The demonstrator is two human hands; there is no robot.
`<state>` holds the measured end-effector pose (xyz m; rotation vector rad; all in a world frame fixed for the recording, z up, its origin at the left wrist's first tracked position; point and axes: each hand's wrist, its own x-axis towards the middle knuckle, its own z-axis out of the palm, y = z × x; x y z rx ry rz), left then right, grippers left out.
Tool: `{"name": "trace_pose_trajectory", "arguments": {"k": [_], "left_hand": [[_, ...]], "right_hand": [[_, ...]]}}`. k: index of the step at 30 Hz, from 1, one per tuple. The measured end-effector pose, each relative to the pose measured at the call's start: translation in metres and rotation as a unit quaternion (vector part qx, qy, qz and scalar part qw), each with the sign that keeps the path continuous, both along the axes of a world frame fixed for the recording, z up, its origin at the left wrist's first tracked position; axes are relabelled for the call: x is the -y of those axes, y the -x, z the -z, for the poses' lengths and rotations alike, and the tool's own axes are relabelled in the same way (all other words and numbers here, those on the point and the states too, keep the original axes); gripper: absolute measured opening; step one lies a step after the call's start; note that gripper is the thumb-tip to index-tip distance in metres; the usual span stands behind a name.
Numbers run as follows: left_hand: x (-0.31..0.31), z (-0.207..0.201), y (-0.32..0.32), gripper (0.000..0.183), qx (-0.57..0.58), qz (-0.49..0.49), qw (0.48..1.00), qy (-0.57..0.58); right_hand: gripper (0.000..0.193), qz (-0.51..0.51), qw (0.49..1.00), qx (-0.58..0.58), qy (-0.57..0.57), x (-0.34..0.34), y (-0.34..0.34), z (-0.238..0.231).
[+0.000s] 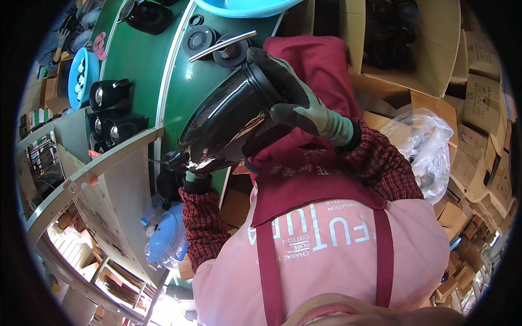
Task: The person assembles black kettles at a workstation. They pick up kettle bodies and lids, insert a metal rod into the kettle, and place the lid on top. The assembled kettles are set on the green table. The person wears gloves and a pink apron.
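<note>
A large glossy black pot-shaped housing [225, 117] is held tilted in front of me, over the edge of the green table. My right hand [304, 100], in a green and black glove, is closed round its upper right end, with thumb and fingers on either side of the rim. At the lower left end, my left hand [187, 169] grips the housing. The housing hides most of that hand, and only dark gloved fingers show. Just beyond lie two round black caps [199, 40] and a metal strip [223, 45] resting across one of them.
Several black housings [111, 122] stand on the green table [136, 65] at the left. A blue basin [244, 6] is at the far edge; another basin [89, 81] holds white pieces. Right are an open carton [435, 65] and a clear plastic bag [427, 152]. A blue jug [167, 233] stands lower left.
</note>
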<state>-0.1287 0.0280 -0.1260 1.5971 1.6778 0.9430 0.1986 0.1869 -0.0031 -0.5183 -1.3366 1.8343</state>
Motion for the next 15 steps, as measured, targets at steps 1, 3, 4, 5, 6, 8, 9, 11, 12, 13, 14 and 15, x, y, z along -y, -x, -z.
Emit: {"name": "trace_pose_trajectory", "arguments": {"k": [1,3,4,5,6,8,9,11,12,13,14,15], "left_hand": [[-0.002,-0.001,0.0,0.054,0.001,0.0,1.0,-0.004],[0.003,-0.005,0.004,0.053,0.004,-0.006,1.0,-0.006],[0.004,-0.007,0.007,0.053,0.01,-0.01,1.0,-0.003],[0.007,-0.012,0.006,0.052,0.017,-0.017,1.0,-0.002],[0.006,-0.022,0.004,0.052,0.029,-0.022,0.999,-0.002],[-0.005,-0.05,-0.005,0.051,0.07,-0.014,0.997,-0.007],[-0.016,-0.066,-0.009,0.05,0.09,0.002,0.996,-0.01],[-0.031,-0.109,-0.026,0.049,0.069,0.014,0.996,-0.051],[-0.053,-0.133,-0.039,0.053,0.144,-0.117,0.982,0.028],[-0.061,-0.153,-0.042,0.054,0.077,-0.07,0.995,0.013],[-0.069,-0.164,-0.045,0.054,0.009,-0.025,1.0,-0.006],[-0.065,-0.153,-0.045,0.054,0.09,-0.026,0.996,0.009]], "right_hand": [[0.098,0.006,1.0,-0.007,-0.012,-0.001,-0.001,0.002],[0.098,0.017,0.999,-0.021,-0.038,0.0,0.001,0.011],[0.098,0.02,0.999,-0.023,-0.041,0.001,0.004,0.013],[0.098,0.019,0.998,-0.023,-0.055,0.001,0.003,0.011],[0.098,0.023,0.997,-0.022,-0.075,-0.001,0.001,0.008],[0.094,0.023,0.999,-0.035,-0.017,0.003,-0.001,0.002],[0.092,0.026,1.0,-0.013,-0.007,-0.003,-0.004,0.0],[0.086,-0.025,0.992,0.007,0.12,-0.013,0.004,0.01],[0.084,-0.061,0.97,0.005,0.234,-0.016,0.002,0.021],[0.072,-0.105,0.969,-0.022,0.22,-0.019,-0.004,0.033],[0.069,-0.108,0.963,0.0,0.248,-0.022,-0.012,0.041],[0.065,-0.11,0.955,0.022,0.276,-0.021,-0.022,0.048]]}}
